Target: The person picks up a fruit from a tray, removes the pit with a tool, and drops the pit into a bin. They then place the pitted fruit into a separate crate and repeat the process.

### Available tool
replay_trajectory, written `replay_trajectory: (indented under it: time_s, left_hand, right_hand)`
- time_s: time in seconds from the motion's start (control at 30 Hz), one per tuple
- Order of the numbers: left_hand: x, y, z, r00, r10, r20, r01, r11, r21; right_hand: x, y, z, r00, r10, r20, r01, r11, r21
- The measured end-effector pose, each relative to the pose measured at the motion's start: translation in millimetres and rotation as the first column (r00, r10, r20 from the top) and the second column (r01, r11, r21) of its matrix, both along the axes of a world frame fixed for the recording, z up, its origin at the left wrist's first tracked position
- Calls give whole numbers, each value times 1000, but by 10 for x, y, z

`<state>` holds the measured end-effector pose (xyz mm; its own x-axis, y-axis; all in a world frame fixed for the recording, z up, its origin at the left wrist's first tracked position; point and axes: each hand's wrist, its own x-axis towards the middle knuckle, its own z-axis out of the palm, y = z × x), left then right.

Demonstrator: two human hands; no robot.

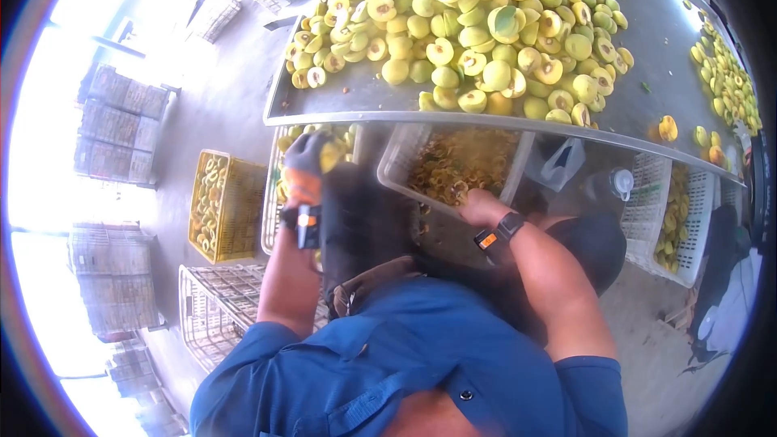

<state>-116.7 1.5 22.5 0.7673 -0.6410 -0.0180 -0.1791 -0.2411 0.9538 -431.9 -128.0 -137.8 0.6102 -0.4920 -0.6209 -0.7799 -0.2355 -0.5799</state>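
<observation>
Grip unclear: right hand (479,206) dips into the pale crate (394,163) at frame centre, fingers hidden; gloved left hand (307,163) closes around yellow fruit (330,154). Steadying the crate would likely help.

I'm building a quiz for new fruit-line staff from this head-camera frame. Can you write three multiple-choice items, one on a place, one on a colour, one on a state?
1. Where is the right hand?
A. At the white crate of scraps under the metal table
B. On the pile of halved fruit
C. On the yellow crate

2. What colour is the glove on the left hand?
A. White
B. Dark with orange
C. Green

3. What state is most of the fruit on the table in?
A. Whole and boxed
B. Cut in halves, loose
C. Peeled and sliced thin

Answers: 1 A, the hand reaches over that crate's rim below the tabletop. 2 B, the glove is dark with an orange cuff. 3 B, cut faces with pit hollows show across the loose pile.
</observation>
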Motion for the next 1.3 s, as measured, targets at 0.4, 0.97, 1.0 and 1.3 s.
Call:
replay_trajectory:
  time_s: [0.4,0.97,1.0,1.3]
  left_hand:
    - [304,-873,-120,752,-225,620,73,962,261]
    - [-140,-1197,-255,644,-489,-588,275,865,-419]
    - [-264,-1114,-190,608,-536,-586,307,839,-449]
    - [-793,-839,-213,573,-608,-550,390,792,-470]
  right_hand:
    - [111,-210,-30,1000,-14,-21,16,998,55]
    - [331,-499,1231,851,-263,455,139,948,287]
    - [322,-481,1297,788,-280,548,138,948,287]
    - [381,-280,1145,441,-188,878,257,963,78]
